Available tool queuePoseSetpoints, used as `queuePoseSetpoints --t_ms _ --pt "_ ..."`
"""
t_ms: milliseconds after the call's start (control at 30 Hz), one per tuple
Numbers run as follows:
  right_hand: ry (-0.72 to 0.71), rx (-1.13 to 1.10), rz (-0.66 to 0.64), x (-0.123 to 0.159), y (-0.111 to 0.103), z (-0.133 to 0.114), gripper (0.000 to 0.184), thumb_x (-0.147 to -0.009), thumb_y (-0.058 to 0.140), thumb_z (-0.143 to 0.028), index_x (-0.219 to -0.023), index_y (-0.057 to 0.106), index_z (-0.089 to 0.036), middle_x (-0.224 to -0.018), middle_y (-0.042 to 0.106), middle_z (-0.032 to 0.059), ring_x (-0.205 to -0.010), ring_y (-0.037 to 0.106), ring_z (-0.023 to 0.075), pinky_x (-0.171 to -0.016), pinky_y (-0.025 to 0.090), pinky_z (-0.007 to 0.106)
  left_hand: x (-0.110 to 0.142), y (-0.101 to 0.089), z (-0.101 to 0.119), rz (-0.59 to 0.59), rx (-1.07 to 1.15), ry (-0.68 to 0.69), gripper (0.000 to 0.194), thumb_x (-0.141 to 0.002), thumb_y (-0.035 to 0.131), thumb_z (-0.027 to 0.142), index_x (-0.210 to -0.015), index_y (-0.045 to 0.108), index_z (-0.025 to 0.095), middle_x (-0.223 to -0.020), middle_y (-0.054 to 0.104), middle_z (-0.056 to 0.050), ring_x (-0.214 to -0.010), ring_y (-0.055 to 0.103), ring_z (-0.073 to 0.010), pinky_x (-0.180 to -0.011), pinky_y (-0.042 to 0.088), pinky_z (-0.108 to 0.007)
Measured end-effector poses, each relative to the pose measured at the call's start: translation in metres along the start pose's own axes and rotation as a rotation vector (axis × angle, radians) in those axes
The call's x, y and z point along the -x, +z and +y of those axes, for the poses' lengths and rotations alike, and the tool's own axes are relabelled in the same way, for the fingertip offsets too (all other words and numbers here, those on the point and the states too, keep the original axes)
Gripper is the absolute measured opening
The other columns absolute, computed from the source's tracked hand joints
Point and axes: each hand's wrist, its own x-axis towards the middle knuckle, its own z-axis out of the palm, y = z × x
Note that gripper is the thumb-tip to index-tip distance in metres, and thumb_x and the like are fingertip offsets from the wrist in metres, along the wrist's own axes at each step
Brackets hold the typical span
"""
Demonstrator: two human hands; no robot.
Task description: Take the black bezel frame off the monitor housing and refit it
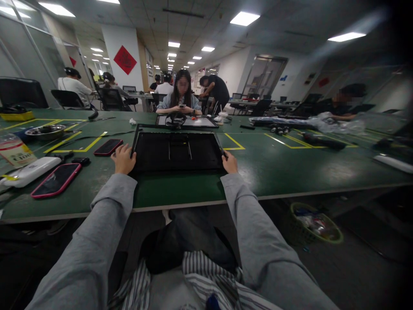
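A wide black rectangular panel with a raised rim (151, 150), which looks like a monitor's back cover, lies near the front edge of the green table (180, 189). Its middle has a recessed part with two thin pale lines. At its left edge my left hand (124, 159) is closed on the rim, fingers curled over. My right hand (229, 162) grips the opposite edge, thumb toward the panel. A phone in a red case (108, 147) lies just beyond my left hand.
Left: a pink-edged phone (57, 181), a long white device (40, 169), a labelled bottle (14, 150) and a metal bowl (48, 131). A person (183, 97) sits opposite behind another panel (204, 122). Clear plastic wrap (338, 125) lies right; a green basket (337, 237) stands below.
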Motion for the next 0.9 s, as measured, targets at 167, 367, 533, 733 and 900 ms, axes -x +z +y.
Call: queuePoseSetpoints --t_ms 167,367,533,733,900 --pt "-0.112 0.109 0.241 0.008 -0.014 -0.018 0.062 -0.104 0.031 -0.029 -0.164 0.035 -0.014 -0.139 0.065 0.0201 -0.127 0.058 0.0320 -0.107 0.045 0.047 0.010 -0.026 0.021 0.283 0.014 0.045 0.048 -0.102 0.045 0.040 -0.142 0.061 0.019 -0.161 0.046 -0.016 -0.154 0.029 -0.0341 -0.123 0.016 -0.059" --pt "-0.162 0.090 0.475 0.011 -0.023 -0.026 0.064 -0.108 0.025 -0.037 -0.165 0.028 -0.008 -0.146 0.057 0.0230 -0.135 0.050 0.0325 -0.113 0.040 0.049 0.017 -0.034 0.027 0.412 0.036 -0.067 0.056 -0.104 0.040 0.047 -0.151 0.050 0.017 -0.163 0.038 -0.020 -0.155 0.028 -0.0346 -0.123 0.016 -0.058" --pt "-0.214 0.103 0.462 0.010 -0.020 -0.023 0.062 -0.108 0.027 -0.041 -0.164 0.028 -0.015 -0.147 0.052 0.0221 -0.138 0.046 0.0331 -0.116 0.036 0.057 0.014 -0.034 0.023 0.399 0.120 -0.062 0.057 -0.104 0.039 0.046 -0.151 0.047 0.015 -0.163 0.035 -0.023 -0.156 0.024 -0.0367 -0.124 0.010 -0.061" --pt "-0.235 0.090 0.432 0.011 -0.016 -0.024 0.068 -0.104 0.038 -0.048 -0.163 0.026 -0.016 -0.150 0.047 0.0227 -0.140 0.041 0.0360 -0.115 0.035 0.063 0.011 -0.036 0.016 0.482 0.105 -0.126 0.066 -0.101 0.048 0.051 -0.154 0.044 0.013 -0.162 0.036 -0.025 -0.154 0.026 -0.0371 -0.124 0.008 -0.060" --pt "-0.170 0.126 0.423 0.012 -0.020 -0.025 0.064 -0.105 0.035 -0.043 -0.162 0.030 -0.015 -0.146 0.049 0.0233 -0.137 0.043 0.0356 -0.112 0.039 0.058 0.010 -0.033 0.017 0.416 0.095 -0.068 0.059 -0.101 0.048 0.051 -0.149 0.051 0.017 -0.161 0.038 -0.023 -0.153 0.027 -0.0379 -0.123 0.009 -0.062"
